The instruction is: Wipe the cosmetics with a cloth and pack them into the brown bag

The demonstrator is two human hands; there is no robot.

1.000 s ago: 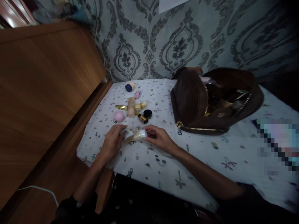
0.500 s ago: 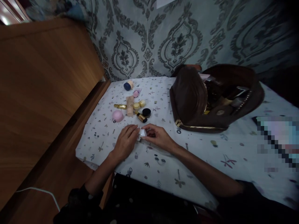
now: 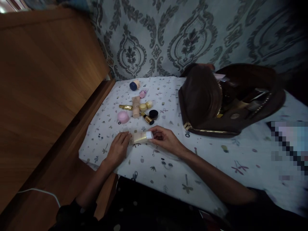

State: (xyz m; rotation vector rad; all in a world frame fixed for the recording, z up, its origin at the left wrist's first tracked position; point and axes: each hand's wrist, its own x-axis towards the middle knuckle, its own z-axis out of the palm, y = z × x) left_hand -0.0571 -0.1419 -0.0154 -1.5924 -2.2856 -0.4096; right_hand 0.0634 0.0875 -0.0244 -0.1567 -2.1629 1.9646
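Across the cloth in front of me lies a pale, clear-looking cosmetic tube [image 3: 140,137] with a gold tint and a white cap. The fingers of my right hand [image 3: 166,138] are closed round the capped end. At the other end, my left hand [image 3: 118,146] has its fingertips closed on the tube's flat tip, partly hiding it. Just beyond the hands are a black-and-gold bottle [image 3: 147,118], a round black pot [image 3: 153,114], a beige squeeze tube [image 3: 136,107] and a pink rounded item [image 3: 123,116].
Farther back lie a gold slim tube [image 3: 125,107], small yellow jars [image 3: 143,107], a small pink item [image 3: 142,93] and a blue-capped jar [image 3: 134,85]. An open brown bag [image 3: 199,96] full of items stands right. A wooden panel [image 3: 53,64] borders the left.
My left hand has moved left along the tube, uncovering its body between the hands. My right hand stays at the white cap. The view has shifted slightly.
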